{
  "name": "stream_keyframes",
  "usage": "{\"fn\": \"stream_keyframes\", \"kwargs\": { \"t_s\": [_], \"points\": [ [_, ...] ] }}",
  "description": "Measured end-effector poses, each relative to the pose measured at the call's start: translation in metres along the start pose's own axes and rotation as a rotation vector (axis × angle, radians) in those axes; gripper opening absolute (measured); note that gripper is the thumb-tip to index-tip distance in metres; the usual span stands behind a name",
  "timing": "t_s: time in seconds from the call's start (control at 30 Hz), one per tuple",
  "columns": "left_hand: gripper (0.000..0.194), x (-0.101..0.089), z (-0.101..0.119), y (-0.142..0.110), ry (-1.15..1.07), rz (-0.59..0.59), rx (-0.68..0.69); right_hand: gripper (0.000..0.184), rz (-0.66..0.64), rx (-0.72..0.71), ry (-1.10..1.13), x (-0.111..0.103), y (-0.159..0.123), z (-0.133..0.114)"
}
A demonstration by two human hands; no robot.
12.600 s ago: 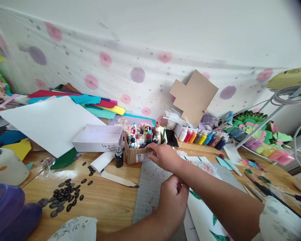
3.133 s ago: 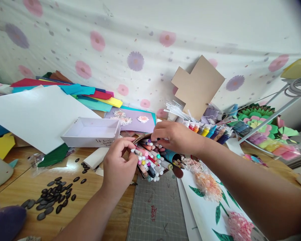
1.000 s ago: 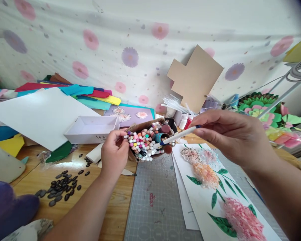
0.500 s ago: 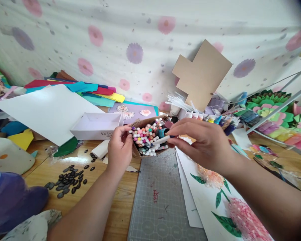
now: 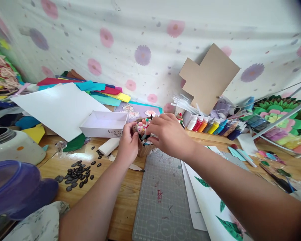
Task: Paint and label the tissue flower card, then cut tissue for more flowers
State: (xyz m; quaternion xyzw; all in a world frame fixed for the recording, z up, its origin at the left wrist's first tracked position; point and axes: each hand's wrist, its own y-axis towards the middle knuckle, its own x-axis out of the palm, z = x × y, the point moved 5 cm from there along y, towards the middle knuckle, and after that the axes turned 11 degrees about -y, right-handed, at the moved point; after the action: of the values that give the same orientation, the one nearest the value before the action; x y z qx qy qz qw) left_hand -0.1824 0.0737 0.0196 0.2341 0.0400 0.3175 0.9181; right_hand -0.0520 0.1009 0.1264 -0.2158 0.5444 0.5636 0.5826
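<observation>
- My left hand (image 5: 128, 143) is gripping the rough brown wall of the cardboard marker box (image 5: 142, 151), fingers curled.
- My right hand (image 5: 167, 134) is covering the markers (image 5: 141, 128), fingers bent down among their round caps; what they are pinching I cannot tell.
- The box is sitting at the gridded cutting mat's (image 5: 163, 201) far edge, markers pointing up, slightly towards me.

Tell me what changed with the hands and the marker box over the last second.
The right hand, which held a white marker up above the flower painting, has come back down onto the cardboard marker box; the marker no longer shows apart. The box, then tipped toward the camera, now stands more upright. The left hand still grips the box's left side.
</observation>
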Motion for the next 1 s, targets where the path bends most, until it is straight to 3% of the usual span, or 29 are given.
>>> {"fn": "stream_keyframes", "kwargs": {
  "t_s": [0.1,0.2,0.33,0.43,0.6,0.7,1.0],
  "points": [
    [0.036,0.000,-0.003,0.000,0.002,0.001,-0.006,0.012,-0.026,-0.029,-0.020,0.006,0.010,-0.001],
    [0.037,-0.002,-0.002,0.000,0.002,0.017,-0.003,0.008,-0.026,0.006,0.072,0.003,0.016,0.014],
    [0.034,-0.005,0.009,-0.002,-0.003,0.067,0.017,0.007,0.094,0.194,0.518,-0.019,0.008,0.060],
    [0.028,-0.006,0.026,-0.008,-0.024,0.102,0.111,0.006,0.126,0.318,0.899,-0.029,-0.011,0.086],
    [0.025,-0.001,0.054,-0.022,0.058,-0.012,0.360,0.012,0.237,0.409,1.277,-0.030,-0.042,0.090],
    [0.028,0.002,0.061,-0.027,0.146,-0.066,0.435,0.014,0.282,0.440,1.350,-0.030,-0.052,0.085],
    [0.033,0.011,0.071,-0.034,0.118,-0.174,0.528,0.015,0.299,0.496,1.332,-0.027,-0.065,0.087]
  ]
}}
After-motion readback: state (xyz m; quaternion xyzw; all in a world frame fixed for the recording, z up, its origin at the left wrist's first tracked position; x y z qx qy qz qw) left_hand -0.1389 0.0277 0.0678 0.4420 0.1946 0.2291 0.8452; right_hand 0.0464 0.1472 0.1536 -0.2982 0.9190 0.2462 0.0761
